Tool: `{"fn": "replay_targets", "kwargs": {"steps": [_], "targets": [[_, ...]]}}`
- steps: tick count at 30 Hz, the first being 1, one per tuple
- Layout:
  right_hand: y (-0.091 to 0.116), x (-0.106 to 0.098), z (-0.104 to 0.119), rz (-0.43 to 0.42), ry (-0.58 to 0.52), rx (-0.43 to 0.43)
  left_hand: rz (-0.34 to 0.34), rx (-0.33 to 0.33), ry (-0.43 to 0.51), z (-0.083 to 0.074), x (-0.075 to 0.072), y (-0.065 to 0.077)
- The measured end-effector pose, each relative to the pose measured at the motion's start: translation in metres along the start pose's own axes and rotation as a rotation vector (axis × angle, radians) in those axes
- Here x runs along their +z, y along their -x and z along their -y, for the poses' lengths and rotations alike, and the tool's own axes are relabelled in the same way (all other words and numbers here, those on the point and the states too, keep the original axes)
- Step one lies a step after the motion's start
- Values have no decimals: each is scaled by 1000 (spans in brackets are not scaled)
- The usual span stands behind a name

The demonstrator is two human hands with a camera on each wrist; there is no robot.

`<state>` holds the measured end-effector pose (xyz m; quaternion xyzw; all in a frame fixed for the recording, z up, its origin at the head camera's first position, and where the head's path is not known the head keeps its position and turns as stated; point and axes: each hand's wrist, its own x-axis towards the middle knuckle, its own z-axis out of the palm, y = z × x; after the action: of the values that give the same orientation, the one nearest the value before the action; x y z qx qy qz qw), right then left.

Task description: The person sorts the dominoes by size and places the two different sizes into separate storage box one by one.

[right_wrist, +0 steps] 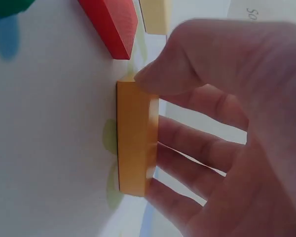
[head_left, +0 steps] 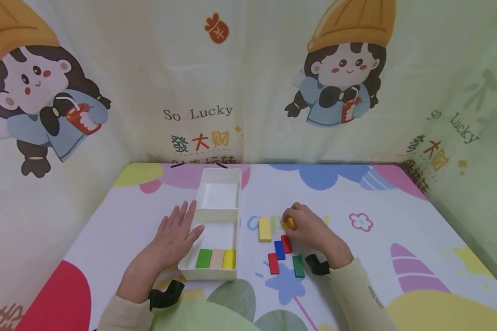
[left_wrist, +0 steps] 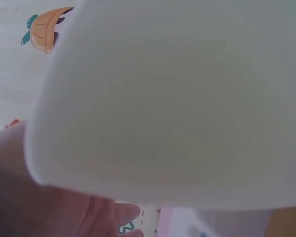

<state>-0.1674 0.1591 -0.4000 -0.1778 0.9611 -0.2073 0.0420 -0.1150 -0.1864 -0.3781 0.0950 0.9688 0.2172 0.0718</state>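
Right hand: the right hand pinches an orange block near the middle of the surface, thumb on one long side and fingers curled behind the other; the block stands on edge against the surface.
Left hand: the left hand lies spread and flat on the surface, fingertips touching the left wall of the white tray; it holds nothing.
Tray: long, white, split by a crossbar into a far and a near compartment; the near one holds a green block, a beige block and a yellow block side by side at its near end.
Loose blocks: a pale yellow block lies just left of the right hand; a blue block, a red block, a second red block and a dark green block lie close together, nearer the front edge.
Left wrist view: filled by the tray wall, so it adds little.
Doing the grasp well: judged from the wrist view, the pinch sits on the block's narrow sides, so a firm, even squeeze near its middle should keep it from twisting out.
Care: the red block lies just beside the orange one; lifting straight up should avoid nudging it.
Steadying: the flat left hand is well placed to keep the tray from sliding.
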Motion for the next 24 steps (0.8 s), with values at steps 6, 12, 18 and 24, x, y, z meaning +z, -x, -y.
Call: {"fn": "replay_targets", "kwargs": {"steps": [6,12,18,24], "targets": [[3,-1,-1,-29,-19,18,1,2,-4,-3,-1,-1],[3,-1,-4,-49,-8,12,4,-2,-11,-3,-1,0],[4,0,-3,-52,-5,-23,0,-3,-13,-3,1,-3],[3,1,-2,0,-20,-17,1,-14,-9,-2,2,-2]]}}
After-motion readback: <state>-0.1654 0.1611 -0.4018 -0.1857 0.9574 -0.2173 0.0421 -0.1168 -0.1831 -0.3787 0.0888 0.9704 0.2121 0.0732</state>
